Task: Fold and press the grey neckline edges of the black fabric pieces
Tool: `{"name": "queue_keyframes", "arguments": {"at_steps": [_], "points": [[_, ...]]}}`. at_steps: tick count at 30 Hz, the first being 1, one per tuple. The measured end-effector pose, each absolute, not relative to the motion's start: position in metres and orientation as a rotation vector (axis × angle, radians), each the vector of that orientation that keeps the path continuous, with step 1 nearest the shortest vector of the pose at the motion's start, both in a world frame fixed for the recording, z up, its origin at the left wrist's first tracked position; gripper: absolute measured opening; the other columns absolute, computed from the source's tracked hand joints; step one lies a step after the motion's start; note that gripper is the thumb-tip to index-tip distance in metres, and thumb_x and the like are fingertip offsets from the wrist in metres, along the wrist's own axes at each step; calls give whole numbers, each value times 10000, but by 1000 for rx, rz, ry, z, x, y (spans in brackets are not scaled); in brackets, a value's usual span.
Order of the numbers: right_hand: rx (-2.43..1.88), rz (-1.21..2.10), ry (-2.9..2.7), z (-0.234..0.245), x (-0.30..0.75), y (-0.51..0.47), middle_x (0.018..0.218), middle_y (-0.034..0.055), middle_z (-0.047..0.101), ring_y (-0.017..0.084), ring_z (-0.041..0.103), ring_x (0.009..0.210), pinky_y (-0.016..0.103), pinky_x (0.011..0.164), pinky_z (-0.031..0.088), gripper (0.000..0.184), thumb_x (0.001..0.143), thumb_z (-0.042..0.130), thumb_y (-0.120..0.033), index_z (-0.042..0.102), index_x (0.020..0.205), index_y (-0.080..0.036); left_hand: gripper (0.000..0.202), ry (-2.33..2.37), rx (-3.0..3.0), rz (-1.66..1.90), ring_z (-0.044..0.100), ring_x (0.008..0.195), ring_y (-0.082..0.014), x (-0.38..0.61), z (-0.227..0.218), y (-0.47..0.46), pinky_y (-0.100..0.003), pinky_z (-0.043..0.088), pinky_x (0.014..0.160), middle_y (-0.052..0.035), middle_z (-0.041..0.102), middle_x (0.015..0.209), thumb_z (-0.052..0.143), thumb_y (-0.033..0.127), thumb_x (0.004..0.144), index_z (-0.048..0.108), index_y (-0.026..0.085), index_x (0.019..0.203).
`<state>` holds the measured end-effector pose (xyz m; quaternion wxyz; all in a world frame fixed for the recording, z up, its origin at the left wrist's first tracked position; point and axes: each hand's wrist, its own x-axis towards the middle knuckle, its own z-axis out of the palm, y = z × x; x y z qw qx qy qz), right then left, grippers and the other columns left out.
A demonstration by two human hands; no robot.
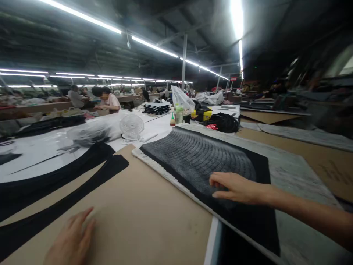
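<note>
My right hand [234, 187] lies flat, fingers stretched out, on a fanned stack of dark grey fabric pieces [193, 158] resting on a black sheet [248, 217] over a white board. My left hand [73, 239] rests open, palm down, on a brown cardboard sheet [138, 209] at the lower left. It holds nothing. Long curved black fabric strips [68, 173] lie on the cardboard and on white paper just beyond that hand.
A small white fan [131, 127], a clear plastic bag [91, 132], bottles [178, 115], a stack of dark cloth [156, 108] and a black bundle [224, 122] sit farther back. More cardboard sheets [317, 154] spread right. A person in pink [111, 101] and others work at far tables.
</note>
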<state>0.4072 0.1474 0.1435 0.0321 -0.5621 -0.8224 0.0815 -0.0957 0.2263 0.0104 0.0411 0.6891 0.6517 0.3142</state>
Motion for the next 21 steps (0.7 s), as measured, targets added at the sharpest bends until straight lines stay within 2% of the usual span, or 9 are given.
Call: {"name": "queue_keyframes", "arguments": {"at_steps": [3,5,7,9,12,14,16,19,21], "points": [[-1911,329,-2378,133,435,99,933,20,593,214,564,816,336,703,435,249,826,666,-398,538,936,-215,351,1422,2387,933,669,1012,-238,18,37,197,-364,564,869,-3,690,1118,419,438,883,591,298,1155],[-2003,364,-2311,126,440,75,950,27,584,236,561,847,360,724,431,310,789,705,-421,530,942,-216,401,1083,2542,848,620,1131,-200,91,51,173,-327,523,963,-28,647,1244,390,293,916,521,262,1294],[-2058,368,-2265,119,440,60,962,42,574,257,554,880,380,742,433,344,761,729,-427,531,940,-211,491,787,2671,737,520,1265,-198,150,57,151,-341,479,1031,-65,563,1364,356,183,914,423,215,1400],[-2046,354,-2251,112,441,52,969,53,566,269,546,912,389,760,436,334,753,730,-407,533,932,-205,583,585,2747,644,376,1378,-234,189,55,136,-423,411,1101,-82,512,1415,375,152,907,276,176,1481],[-1979,374,-2266,106,444,49,934,47,579,252,561,878,370,743,440,238,784,675,-337,533,919,-202,670,562,2800,543,252,1433,-273,216,43,129,-560,320,1135,-70,442,1473,382,157,930,73,198,1523],[-1935,402,-2318,106,446,51,885,40,594,230,579,816,340,704,436,120,804,606,-245,535,888,-197,693,593,2822,502,238,1437,-282,219,36,130,-593,308,1130,-59,424,1486,373,153,942,1,224,1523],[-1894,398,-2380,107,448,54,838,40,603,207,585,756,311,661,420,36,814,524,-158,527,831,-189,713,616,2838,477,240,1436,-284,218,33,130,-604,312,1124,-39,449,1470,382,149,944,-28,243,1520],[-1815,415,-2397,110,451,60,768,38,597,174,552,665,287,607,379,132,828,435,-109,505,748,-186,731,656,2847,477,241,1435,-287,216,32,127,-609,319,1115,-10,464,1459,415,162,937,-17,258,1520],[-1727,579,-2257,109,457,63,688,14,568,149,497,603,275,575,343,136,800,457,-122,499,688,-187,704,676,2848,488,245,1433,-290,217,33,124,-592,328,1114,-3,447,1472,423,183,942,33,258,1523]]}}
